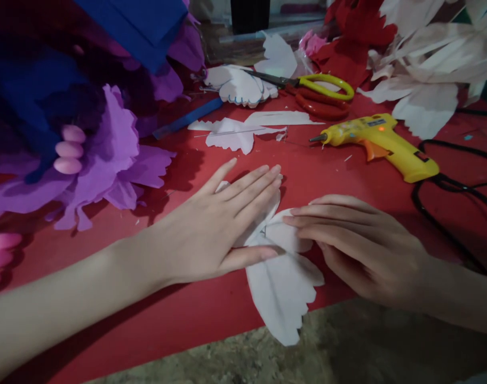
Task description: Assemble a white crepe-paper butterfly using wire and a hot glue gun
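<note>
Both flat and open: left hand (223, 224) and right hand (355, 245) press overlapped white paper petals (281, 288) at the near edge of the desk (179, 320). Looks early-ish to me — spare cut petals (231, 133) lie untouched near the glue gun (383, 144).

White paper on red, purple and blue at the left

The near petals (281, 282) are plain white on the red sheet (187, 314); the far petals (243, 88) are white with a blue scalloped outline. At the right, the glue gun (381, 144) is yellow with an orange trigger and its cord (447, 186) black; the scissors (327, 85) have yellow-green handles. At the left, the paper flower (115, 149) is purple, the beads (69, 149) pink and the blue paper (143, 26) deep blue
</note>
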Action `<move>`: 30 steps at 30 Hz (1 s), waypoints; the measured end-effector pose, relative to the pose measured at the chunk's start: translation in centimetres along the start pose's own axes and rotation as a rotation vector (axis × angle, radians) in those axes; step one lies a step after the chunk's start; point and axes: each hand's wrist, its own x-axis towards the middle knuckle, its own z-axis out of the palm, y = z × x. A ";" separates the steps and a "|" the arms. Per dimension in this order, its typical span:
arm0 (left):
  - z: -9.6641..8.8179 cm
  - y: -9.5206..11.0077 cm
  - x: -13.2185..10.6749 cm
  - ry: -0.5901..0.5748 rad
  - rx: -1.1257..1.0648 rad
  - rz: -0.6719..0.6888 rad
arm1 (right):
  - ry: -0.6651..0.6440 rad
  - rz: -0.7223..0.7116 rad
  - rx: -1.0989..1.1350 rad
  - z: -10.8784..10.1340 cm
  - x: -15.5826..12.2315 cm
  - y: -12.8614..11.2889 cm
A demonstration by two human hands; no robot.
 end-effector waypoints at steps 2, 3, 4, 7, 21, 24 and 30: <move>0.3 0.1 0.3 -0.006 -0.011 0.027 | -0.006 -0.004 -0.006 0.0 0.0 0.1; 0.4 0.1 0.4 -0.002 -0.014 0.035 | -0.009 -0.007 -0.008 0.0 0.0 0.1; 0.5 0.1 0.5 0.008 -0.016 0.042 | -0.011 -0.011 -0.011 0.1 0.0 0.1; 0.6 0.2 0.5 0.012 0.000 0.045 | -0.013 -0.009 -0.020 0.1 0.0 0.0; -0.4 0.0 0.2 -0.010 -0.089 0.033 | -0.091 -0.004 0.095 0.2 0.3 -0.1; -1.2 -0.6 -0.1 -0.043 -0.094 0.060 | -0.144 -0.004 0.146 0.3 0.4 -0.1; -0.6 -1.4 -0.2 -0.079 -0.112 0.061 | -0.189 -0.059 0.163 0.5 0.6 0.0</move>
